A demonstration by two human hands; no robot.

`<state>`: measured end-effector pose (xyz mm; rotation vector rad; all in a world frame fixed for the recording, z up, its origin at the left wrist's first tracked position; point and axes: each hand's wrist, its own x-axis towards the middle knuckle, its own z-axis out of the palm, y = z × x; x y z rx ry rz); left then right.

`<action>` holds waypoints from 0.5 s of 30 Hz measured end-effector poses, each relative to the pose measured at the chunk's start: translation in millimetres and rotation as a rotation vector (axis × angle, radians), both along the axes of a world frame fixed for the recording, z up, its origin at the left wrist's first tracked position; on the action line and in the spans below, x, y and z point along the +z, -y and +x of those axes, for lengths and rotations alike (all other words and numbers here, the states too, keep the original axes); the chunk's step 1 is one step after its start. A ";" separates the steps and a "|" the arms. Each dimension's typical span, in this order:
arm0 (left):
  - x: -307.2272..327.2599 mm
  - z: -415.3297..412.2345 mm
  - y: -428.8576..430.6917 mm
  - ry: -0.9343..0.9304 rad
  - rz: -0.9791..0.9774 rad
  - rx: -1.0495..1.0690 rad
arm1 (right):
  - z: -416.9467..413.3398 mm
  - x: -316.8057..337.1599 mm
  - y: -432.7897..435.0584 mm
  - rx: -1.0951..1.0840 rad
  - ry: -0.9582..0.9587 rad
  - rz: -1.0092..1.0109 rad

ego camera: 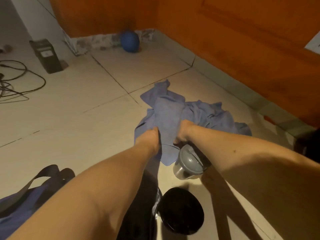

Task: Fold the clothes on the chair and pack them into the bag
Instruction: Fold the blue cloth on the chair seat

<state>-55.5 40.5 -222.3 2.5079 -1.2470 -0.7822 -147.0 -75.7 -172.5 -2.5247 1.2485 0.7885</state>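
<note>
A blue-grey garment (174, 110) lies crumpled on the tiled floor in the middle of the view. A flat folded strip of it runs up between my two hands. My left hand (150, 137) pinches the strip's left edge. My right hand (184, 130) grips its right edge, fingers curled into the cloth. The blue bag (20, 201) with dark straps sits at the lower left, partly behind my left forearm. No chair shows in this view.
A grey-lidded metal container (187, 162) and a round black object (180, 210) stand on the floor under my right arm. A blue ball (129, 41) rests by the wooden wall. A dark box (47, 55) and loose cables (19, 82) lie at the far left.
</note>
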 end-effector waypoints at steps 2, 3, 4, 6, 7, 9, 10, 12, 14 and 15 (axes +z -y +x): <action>-9.8 3.7 6.6 -0.007 0.076 -0.043 | 4.0 -4.9 -1.3 -0.042 -0.045 0.037; -12.7 4.0 9.0 -0.001 0.111 -0.052 | 5.0 -6.0 -2.9 -0.036 -0.096 0.028; -16.7 4.2 11.6 0.013 0.129 -0.060 | 5.4 -8.8 -3.1 -0.050 -0.068 0.026; -21.0 3.3 15.2 0.070 0.132 -0.086 | 7.1 -14.8 -4.8 -0.039 -0.058 0.053; -19.7 1.4 15.8 0.101 0.136 -0.094 | 7.3 -17.7 -3.0 -0.006 -0.092 0.068; -17.7 -1.3 17.2 0.156 0.125 -0.103 | 7.6 -18.9 1.0 -0.066 -0.022 0.090; -18.0 -0.7 17.9 0.173 0.112 -0.107 | 7.3 -17.6 3.0 -0.139 0.049 0.087; -16.3 -2.1 16.4 0.157 0.053 -0.080 | 3.9 -14.7 0.9 -0.215 0.120 0.097; -8.5 -5.9 16.7 0.080 -0.155 0.058 | -0.4 -9.4 -1.0 -0.130 0.044 0.095; 0.0 -7.7 15.8 -0.009 -0.303 0.146 | -1.9 -7.4 -0.2 -0.171 0.032 0.108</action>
